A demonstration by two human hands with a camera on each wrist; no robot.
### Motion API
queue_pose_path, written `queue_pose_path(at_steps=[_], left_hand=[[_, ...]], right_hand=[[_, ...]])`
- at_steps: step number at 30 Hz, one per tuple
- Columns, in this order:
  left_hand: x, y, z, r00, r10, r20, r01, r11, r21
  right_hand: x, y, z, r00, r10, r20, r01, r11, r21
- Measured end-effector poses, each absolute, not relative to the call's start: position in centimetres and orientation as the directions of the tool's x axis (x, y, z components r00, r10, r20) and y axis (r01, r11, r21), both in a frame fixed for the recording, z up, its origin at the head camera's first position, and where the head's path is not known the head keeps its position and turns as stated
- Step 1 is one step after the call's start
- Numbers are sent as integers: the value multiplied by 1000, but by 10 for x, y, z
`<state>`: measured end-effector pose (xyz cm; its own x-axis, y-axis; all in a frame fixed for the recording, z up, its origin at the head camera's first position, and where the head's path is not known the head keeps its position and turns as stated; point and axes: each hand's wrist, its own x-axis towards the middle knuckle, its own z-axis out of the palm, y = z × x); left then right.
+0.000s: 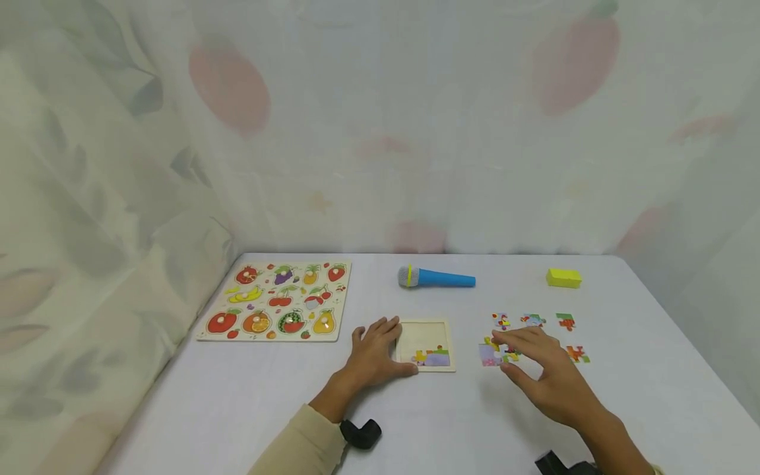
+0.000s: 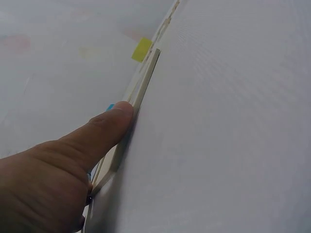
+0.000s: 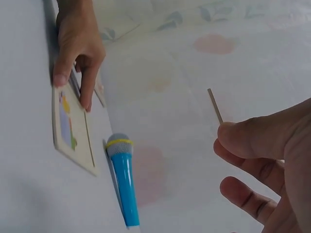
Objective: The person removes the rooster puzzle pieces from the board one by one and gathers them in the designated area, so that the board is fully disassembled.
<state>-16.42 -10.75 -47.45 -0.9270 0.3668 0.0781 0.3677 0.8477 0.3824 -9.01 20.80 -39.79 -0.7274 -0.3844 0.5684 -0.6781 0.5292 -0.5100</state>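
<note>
My left hand point(image 1: 373, 356) holds a small wooden puzzle tray point(image 1: 423, 334) at its left side, thumb at the near edge and fingers at the far edge. A few joined jigsaw pieces point(image 1: 436, 358) lie along the tray's near side. To the right, my right hand point(image 1: 552, 379) pinches a jigsaw piece point(image 1: 489, 355) between thumb and forefinger, raised off the table. That piece point(image 3: 215, 104) shows only its thin edge in the right wrist view. Several loose jigsaw pieces point(image 1: 566, 321) lie around and behind the right hand, which partly hides them.
At the far left lies a wooden fruit peg puzzle point(image 1: 273, 302). Behind the tray is a blue toy microphone point(image 1: 445, 278) with a grey head. A yellow block point(image 1: 563, 278) stands at the back right. Patterned cloth point(image 1: 380, 132) hangs behind the white table.
</note>
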Motion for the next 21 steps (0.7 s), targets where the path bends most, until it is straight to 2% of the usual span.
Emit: queue_pose_path(at_steps=[8,18,21], left_hand=[[-165,-107,-474,-931,360,59,354,852,386],[-165,-107,-474,-931,361,53,353,854,382],[-165,-108,-474,-931,361,55,354,854,382]], right_hand=[[-86,226,-407,-688,-393,611,-716,504,-482],[-85,243,-425,-750,-375,545,-652,561,-510],[-85,246,-432,-748,-363,556,-649,579,-494]])
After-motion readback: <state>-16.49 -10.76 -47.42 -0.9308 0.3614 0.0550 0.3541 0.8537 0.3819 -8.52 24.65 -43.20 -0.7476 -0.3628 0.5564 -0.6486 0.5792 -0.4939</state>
